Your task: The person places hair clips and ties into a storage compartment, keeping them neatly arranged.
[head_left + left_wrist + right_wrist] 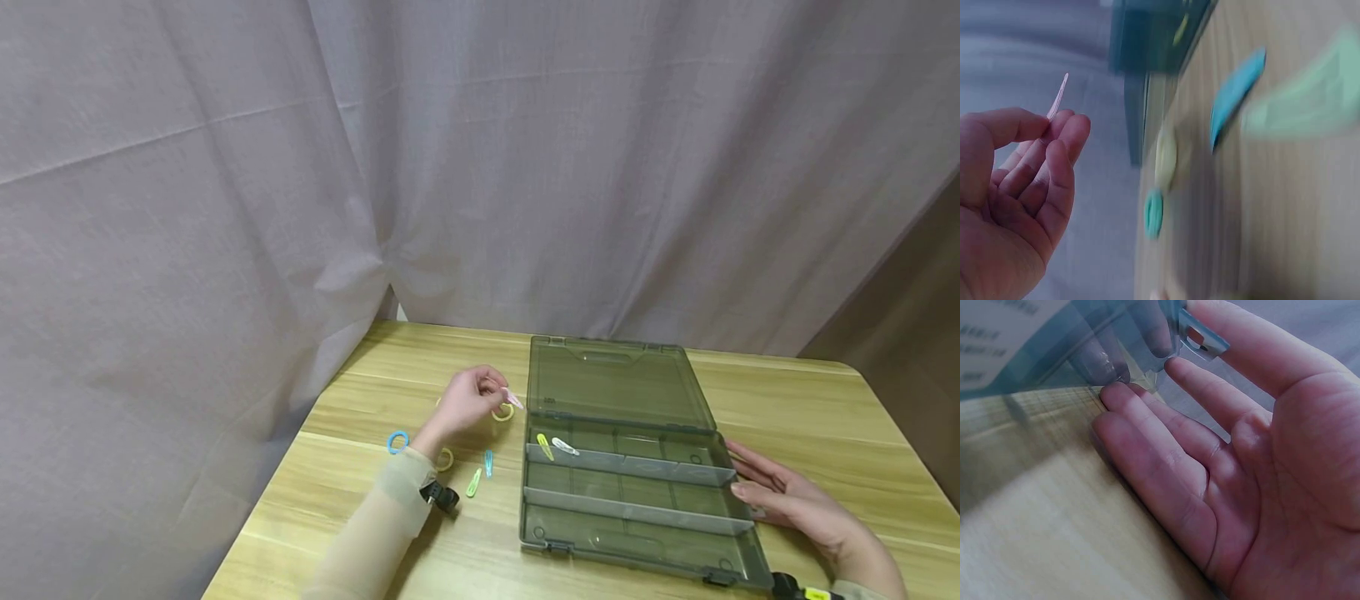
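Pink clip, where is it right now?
In the head view, the pink clip is pinched in the person's left hand, just left of the open box.

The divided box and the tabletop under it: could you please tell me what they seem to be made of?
Divided box: probably smoky, glossy plastic, since it is see-through and catches highlights.

Tabletop: wood or wood-look laminate, fairly smooth, judging by its streaky grain; the look leaves open which.
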Demonstrator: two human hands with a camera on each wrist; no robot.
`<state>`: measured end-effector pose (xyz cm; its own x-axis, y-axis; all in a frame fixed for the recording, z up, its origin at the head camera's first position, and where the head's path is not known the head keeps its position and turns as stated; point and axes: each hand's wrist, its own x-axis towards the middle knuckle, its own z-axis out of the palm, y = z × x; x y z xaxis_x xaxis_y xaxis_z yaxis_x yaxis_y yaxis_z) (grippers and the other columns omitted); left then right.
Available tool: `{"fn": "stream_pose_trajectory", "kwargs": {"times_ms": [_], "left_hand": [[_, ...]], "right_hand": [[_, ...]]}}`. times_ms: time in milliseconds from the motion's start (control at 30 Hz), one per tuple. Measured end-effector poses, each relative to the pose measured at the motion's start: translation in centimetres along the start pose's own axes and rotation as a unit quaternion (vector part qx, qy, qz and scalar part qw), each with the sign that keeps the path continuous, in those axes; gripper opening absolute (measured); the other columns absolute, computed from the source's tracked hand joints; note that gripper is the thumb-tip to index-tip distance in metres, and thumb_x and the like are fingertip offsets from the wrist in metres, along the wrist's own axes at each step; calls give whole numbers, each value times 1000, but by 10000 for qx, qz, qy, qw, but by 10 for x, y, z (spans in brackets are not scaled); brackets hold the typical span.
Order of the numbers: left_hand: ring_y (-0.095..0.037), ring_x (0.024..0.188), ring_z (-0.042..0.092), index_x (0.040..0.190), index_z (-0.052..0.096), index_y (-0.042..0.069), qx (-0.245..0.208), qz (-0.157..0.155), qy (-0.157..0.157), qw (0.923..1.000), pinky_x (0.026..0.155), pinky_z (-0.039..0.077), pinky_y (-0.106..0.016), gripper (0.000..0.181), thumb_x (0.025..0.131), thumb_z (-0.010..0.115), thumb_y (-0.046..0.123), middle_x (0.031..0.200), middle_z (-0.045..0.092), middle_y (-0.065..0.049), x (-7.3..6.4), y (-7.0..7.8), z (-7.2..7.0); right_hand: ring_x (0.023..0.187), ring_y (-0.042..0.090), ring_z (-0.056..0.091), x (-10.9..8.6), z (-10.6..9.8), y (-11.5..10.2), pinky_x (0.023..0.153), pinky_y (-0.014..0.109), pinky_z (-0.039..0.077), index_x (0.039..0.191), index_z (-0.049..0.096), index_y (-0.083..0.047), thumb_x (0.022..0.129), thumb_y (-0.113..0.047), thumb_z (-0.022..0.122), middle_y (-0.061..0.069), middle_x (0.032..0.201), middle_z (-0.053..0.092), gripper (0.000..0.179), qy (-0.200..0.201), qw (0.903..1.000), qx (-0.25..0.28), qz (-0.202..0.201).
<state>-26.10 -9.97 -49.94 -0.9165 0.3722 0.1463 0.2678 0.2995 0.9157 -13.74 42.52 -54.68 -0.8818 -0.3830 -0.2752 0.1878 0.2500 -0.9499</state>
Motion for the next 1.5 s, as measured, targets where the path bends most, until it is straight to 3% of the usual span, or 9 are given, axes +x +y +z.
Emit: {"fn": "stream_pose_trajectory", "kwargs": {"times_ms": [167,433,700,867,1000,1100,1233,1500], "left_hand": [[-44,78,75,104,72,0,14,204,-345,9992,55,50,-22,5,99,71,1,94,78,-21,-1,10,28],[1,66,61,95,80,5,964,502,-506,9928,62,51,-18,3,94,79,8,79,73,8,5,23,64],[3,54,59,94,84,9,1681,243,-783,9823,53,50,-17,2,93,83,11,74,73,13,13,35,91],[6,55,58,90,84,16,2384,384,-824,9669,56,49,-15,4,94,84,17,76,75,16,15,38,99],[7,63,55,86,84,22,3096,614,-776,9457,63,44,-13,5,90,87,20,78,75,18,16,38,100],[5,65,55,84,84,24,3367,640,-817,9359,62,44,-14,6,88,87,20,75,72,20,16,37,100],[4,63,55,81,84,25,3518,638,-815,9303,59,44,-15,10,87,85,17,72,69,22,16,36,100],[2,63,55,77,82,25,3536,559,-885,9295,58,44,-16,12,85,85,15,71,67,22,15,38,99]], "right_hand": [[120,-17,49,0,0,-1,91,30,56,173,12,-22,113,-16,51,-46,134,42,71,-31,10000,-13,51],[120,-15,51,2,1,-2,92,31,55,173,11,-21,114,-17,50,-45,135,41,72,-55,9999,-25,80],[121,-15,50,-1,1,0,91,29,55,173,12,-22,113,-16,50,-44,134,42,71,-44,10000,-22,12],[121,-16,50,-5,2,2,90,28,56,173,14,-18,113,-12,51,-45,136,44,71,60,9998,-36,-166],[122,-16,50,-6,4,4,89,27,56,173,15,-16,112,-10,51,-44,137,46,71,98,9996,-2,-258],[122,-17,49,-6,3,4,89,28,56,173,15,-18,112,-11,51,-44,137,46,71,62,9997,52,-215],[121,-17,50,-5,2,4,89,29,56,173,15,-21,113,-12,51,-45,135,46,71,46,9999,101,-120],[121,-17,50,-6,3,4,89,28,56,173,16,-18,112,-11,52,-44,135,46,71,98,9998,84,-167]]}}
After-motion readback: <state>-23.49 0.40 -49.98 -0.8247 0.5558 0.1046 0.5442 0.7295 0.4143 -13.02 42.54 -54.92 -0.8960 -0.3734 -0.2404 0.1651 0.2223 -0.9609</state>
